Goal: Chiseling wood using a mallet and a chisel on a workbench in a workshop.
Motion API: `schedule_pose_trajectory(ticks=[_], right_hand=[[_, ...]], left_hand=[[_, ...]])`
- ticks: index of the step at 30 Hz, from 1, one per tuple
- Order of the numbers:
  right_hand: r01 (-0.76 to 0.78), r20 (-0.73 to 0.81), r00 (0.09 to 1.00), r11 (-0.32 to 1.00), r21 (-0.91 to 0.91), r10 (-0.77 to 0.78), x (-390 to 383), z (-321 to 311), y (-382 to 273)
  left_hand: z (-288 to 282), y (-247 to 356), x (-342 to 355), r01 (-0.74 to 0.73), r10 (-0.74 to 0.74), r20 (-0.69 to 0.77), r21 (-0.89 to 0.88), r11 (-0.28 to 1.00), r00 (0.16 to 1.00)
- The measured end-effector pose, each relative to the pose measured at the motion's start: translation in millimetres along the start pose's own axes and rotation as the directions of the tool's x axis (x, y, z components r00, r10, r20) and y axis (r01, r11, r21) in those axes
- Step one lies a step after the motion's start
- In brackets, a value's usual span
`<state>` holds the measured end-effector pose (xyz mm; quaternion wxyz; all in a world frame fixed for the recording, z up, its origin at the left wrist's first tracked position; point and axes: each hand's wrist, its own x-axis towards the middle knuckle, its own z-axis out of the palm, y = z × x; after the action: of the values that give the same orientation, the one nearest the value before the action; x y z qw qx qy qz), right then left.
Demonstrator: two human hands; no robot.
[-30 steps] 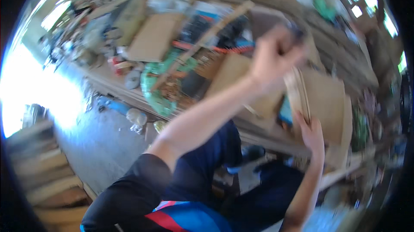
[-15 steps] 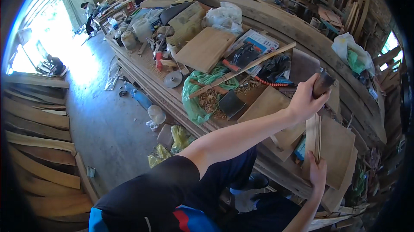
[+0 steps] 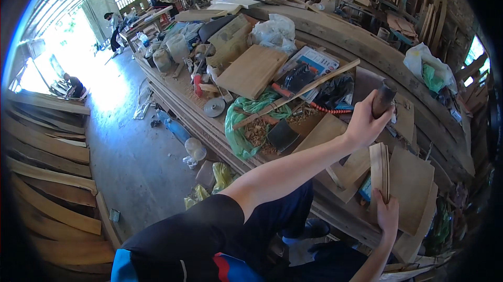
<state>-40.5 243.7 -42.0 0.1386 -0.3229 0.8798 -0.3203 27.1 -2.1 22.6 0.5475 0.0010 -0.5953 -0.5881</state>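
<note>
My left hand (image 3: 369, 117) is closed around a dark brown cylindrical object (image 3: 383, 101), raised just above the upper end of a pale grooved wooden strip (image 3: 379, 166). My right hand (image 3: 387, 211) grips that strip near its lower end, over flat boards (image 3: 411, 190) at the bench's front right. A small blue object (image 3: 365, 190) shows beside the strip. To the left lie a green plastic bag (image 3: 242, 140) with wood shavings, a dark curved sheet (image 3: 283, 136) and a long thin stick (image 3: 330, 77).
Stacked planks (image 3: 57, 193) line the concrete floor (image 3: 136, 187) on the left. The cluttered bench holds a board (image 3: 251, 72), bags and tools. Several people (image 3: 116, 28) are farther back near the bright doorway. A plastic bottle (image 3: 173, 127) lies on the floor beside the bench.
The head view has swung and steadied, so the scene sits lower in the picture than one second ago. Since half a second ago my left hand has shifted slightly left, still gripping the dark cylinder.
</note>
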Motion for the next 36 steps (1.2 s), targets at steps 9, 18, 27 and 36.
schedule_pose_trajectory(ticks=[9,18,27,36], right_hand=[[0.06,0.044,0.997,0.998,-0.027,-0.059,10.5,3.4,8.7],[0.044,0.124,0.992,0.994,-0.098,-0.032,5.9,-1.4,-13.3],[0.01,0.175,0.985,0.999,-0.041,-0.002,11.2,-2.3,1.1],[0.005,0.198,0.98,0.99,-0.141,0.024,14.0,10.9,2.3]], left_hand=[[-1.7,-19.5,2.5,-0.021,0.019,-0.042,-0.064,0.998,0.999],[-7.7,-22.3,5.8,0.012,-0.012,0.0,0.026,1.0,1.0],[-2.9,-12.0,1.6,0.078,-0.078,0.007,0.052,0.996,0.997],[-2.4,-6.2,-3.8,0.124,-0.129,0.061,0.091,0.988,0.99]])
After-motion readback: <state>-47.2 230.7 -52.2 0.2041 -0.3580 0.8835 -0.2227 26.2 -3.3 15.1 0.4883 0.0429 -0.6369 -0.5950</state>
